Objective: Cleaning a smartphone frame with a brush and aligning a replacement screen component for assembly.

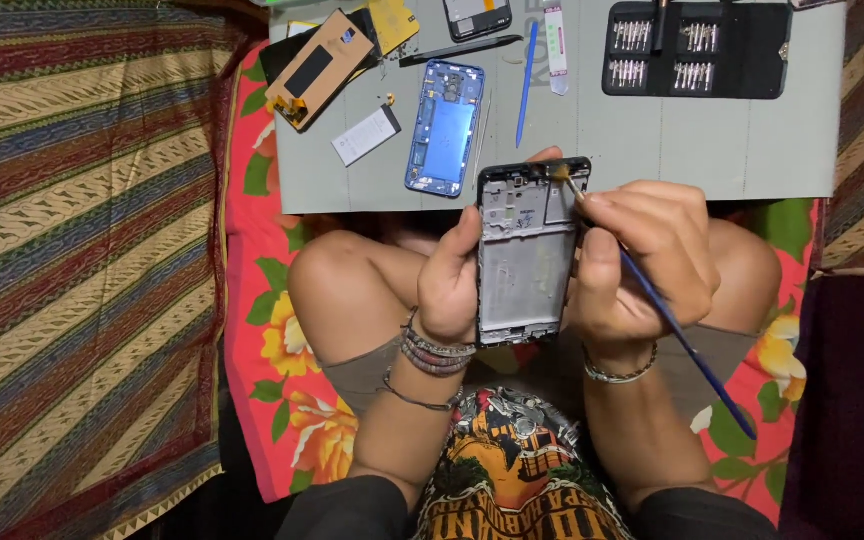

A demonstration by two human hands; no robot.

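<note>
Fingers (467,240) of the left hand (449,285) clamp the thin, fragile phone frame (522,255) by its long edges; the right hand (642,260) pinches a light brush (682,340).

A home floor turned phone-repair spot: striped woven rug (82,250), floral cloth (272,330), and beyond the hands a grey mat (652,140) with screwdriver-bit case (697,48).

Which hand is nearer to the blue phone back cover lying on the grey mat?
Left. The left hand grips the phone frame just below the blue back cover. The right hand, holding a thin brush, sits on the frame's far side, farther off.
</note>
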